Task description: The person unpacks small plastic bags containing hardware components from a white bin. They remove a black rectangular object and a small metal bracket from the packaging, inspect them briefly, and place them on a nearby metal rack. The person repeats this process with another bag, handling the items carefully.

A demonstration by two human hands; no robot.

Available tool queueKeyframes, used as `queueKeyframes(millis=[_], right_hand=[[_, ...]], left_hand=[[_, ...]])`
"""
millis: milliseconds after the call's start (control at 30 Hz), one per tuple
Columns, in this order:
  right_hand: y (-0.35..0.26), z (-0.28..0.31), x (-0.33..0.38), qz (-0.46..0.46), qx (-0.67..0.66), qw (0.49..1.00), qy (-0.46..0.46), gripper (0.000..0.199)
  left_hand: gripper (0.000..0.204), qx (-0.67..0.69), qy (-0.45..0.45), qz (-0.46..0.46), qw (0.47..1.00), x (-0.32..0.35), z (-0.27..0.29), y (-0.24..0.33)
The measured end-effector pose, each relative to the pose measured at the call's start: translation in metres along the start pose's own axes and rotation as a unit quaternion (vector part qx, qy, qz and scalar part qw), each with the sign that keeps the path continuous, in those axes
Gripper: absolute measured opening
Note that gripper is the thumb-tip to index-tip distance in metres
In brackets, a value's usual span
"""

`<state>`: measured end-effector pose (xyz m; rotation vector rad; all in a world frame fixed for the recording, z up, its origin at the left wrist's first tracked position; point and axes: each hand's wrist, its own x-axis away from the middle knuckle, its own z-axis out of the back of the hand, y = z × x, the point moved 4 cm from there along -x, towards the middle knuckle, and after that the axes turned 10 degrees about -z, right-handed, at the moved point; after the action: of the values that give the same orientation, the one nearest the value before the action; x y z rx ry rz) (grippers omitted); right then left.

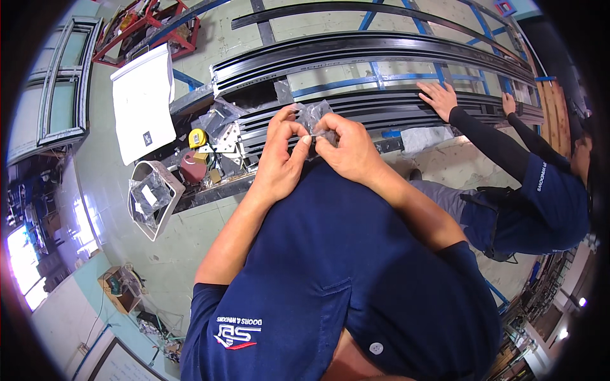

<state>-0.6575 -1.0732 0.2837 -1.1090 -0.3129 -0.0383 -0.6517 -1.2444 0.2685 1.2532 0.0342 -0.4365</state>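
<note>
Both my hands come together in front of my chest on a small clear plastic bag. My left hand pinches one side of it between thumb and fingers. Opposite, my right hand grips the other side, its thumb close to the left thumb. What the bag contains is too small to make out. Just beyond the hands lie long black metal profiles side by side on a blue frame. To the left of my left hand are a yellow tape measure, a dark red disc and several small metal plates.
A co-worker's hand rests on the profiles at right. White paper hangs over the bench's left end. A white bin holding plastic packets stands below it. Window frames lean at far left; a red rack stands behind.
</note>
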Motion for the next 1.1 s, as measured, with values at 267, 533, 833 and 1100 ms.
queueKeyframes(millis=[267,533,833,1100], right_hand=[[0.003,0.006,-0.001,-0.038,-0.053,0.998,0.011,0.014],[0.027,0.001,-0.005,0.063,-0.102,0.992,0.025,0.012],[0.089,0.113,0.014,-0.007,-0.026,0.961,0.276,0.034],[0.184,0.254,0.079,-0.137,0.073,0.798,0.582,0.043]], left_hand=[[0.058,0.037,0.012,0.036,0.999,0.002,0.000,0.001],[0.070,0.092,0.013,0.070,0.993,0.005,-0.004,-0.005],[0.077,0.183,0.026,0.129,0.974,0.004,-0.015,0.003],[0.082,0.233,-0.002,0.098,0.968,-0.004,-0.029,0.014]])
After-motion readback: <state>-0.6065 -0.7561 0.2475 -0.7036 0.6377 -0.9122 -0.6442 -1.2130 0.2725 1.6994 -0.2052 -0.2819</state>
